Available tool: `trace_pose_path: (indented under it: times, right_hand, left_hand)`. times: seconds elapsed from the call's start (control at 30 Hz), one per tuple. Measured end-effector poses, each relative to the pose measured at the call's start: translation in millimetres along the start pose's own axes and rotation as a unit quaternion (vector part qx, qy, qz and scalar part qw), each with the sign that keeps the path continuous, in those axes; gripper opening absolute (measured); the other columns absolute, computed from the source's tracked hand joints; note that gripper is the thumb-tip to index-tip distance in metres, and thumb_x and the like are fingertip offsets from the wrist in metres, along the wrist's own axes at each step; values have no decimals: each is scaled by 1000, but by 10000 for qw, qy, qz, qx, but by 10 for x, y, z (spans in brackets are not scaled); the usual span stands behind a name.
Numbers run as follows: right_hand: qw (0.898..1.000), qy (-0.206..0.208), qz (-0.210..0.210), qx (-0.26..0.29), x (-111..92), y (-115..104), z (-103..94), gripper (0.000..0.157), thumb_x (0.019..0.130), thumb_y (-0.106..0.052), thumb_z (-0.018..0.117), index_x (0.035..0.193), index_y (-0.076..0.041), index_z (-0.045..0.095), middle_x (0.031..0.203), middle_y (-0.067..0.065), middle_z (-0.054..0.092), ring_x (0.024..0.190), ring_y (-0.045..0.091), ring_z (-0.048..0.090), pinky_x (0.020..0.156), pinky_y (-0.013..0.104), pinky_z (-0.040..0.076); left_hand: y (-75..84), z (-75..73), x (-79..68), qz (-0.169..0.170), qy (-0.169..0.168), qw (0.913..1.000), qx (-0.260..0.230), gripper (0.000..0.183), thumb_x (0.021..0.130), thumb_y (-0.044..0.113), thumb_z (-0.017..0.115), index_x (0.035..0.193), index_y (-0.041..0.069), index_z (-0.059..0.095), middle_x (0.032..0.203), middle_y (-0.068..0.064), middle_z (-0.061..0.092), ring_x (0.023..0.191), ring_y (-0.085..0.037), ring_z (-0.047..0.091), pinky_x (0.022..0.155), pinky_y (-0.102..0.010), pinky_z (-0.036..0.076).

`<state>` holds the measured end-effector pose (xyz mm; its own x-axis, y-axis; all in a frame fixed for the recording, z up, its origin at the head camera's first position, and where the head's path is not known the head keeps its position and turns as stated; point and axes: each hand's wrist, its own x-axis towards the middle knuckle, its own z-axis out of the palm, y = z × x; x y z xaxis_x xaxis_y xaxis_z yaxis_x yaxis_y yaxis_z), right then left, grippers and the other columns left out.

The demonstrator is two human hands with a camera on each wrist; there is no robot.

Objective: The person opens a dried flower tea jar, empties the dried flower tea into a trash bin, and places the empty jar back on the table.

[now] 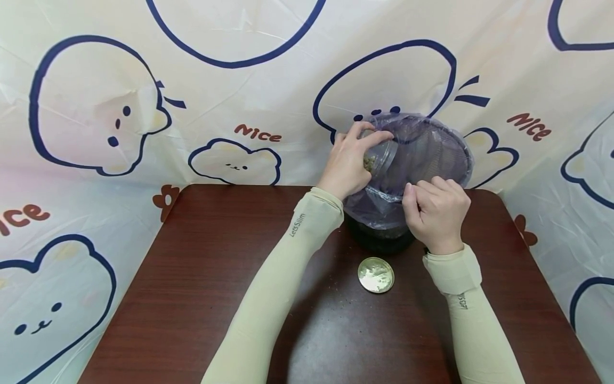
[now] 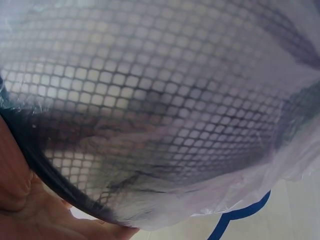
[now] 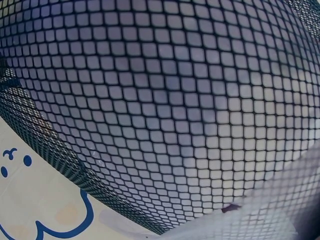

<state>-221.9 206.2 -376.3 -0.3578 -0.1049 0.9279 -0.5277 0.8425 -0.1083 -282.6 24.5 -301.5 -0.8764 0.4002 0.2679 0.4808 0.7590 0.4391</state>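
Note:
My left hand (image 1: 349, 162) holds a clear plastic jar (image 1: 384, 160) tilted on its side at the mouth of a black mesh trash bin (image 1: 381, 240). Small greenish-yellow bits show inside the jar. A translucent purple bag (image 1: 422, 144) lines the bin and folds over its rim. At the near right of that rim, my right hand (image 1: 438, 213) grips the edge with curled fingers; their tips are hidden. The left wrist view shows the bagged mesh (image 2: 165, 105) close up, with part of a hand along the dark rim. Bin mesh (image 3: 160, 100) fills most of the right wrist view.
A round gold lid (image 1: 376, 275) lies on the dark wooden table (image 1: 216, 298) in front of the bin. Tiny crumbs dot the tabletop left of the lid. A cartoon-printed sheet (image 1: 230, 96) hangs behind and at both sides.

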Motion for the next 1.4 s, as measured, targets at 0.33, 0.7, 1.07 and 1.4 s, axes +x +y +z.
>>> trace_pose_path:
  times: [0.33,0.7,1.07,1.4]
  right_hand:
    - [10000,8,-70,0,9,-9,-11,56,101,-26,42,48,-9,39,45,6,34,46,26,27,50,39,19]
    - [10000,28,-27,4,-1,-6,2,57,102,-28,42,47,-9,40,45,6,35,46,26,28,50,39,19]
    - [10000,-21,-27,-9,1,-2,4,57,102,-28,42,48,-9,42,46,7,36,46,26,29,50,38,19]
    - [10000,-35,-39,-29,8,-11,-5,57,102,-28,41,48,-9,41,46,7,36,46,26,29,50,38,19]
  left_hand:
    - [7,3,-2,64,43,10000,3,80,84,-8,71,148,39,55,159,0,36,134,-35,45,112,-46,43]
    - [3,15,-4,57,76,9999,70,79,85,-6,71,147,41,55,160,0,36,134,-37,45,114,-48,43]
    - [15,0,-8,80,25,9998,160,80,85,-6,72,148,40,55,161,0,35,136,-37,44,116,-47,40]
    - [26,1,-15,126,83,9997,209,80,85,-8,70,148,40,55,160,0,35,135,-38,45,116,-47,40]
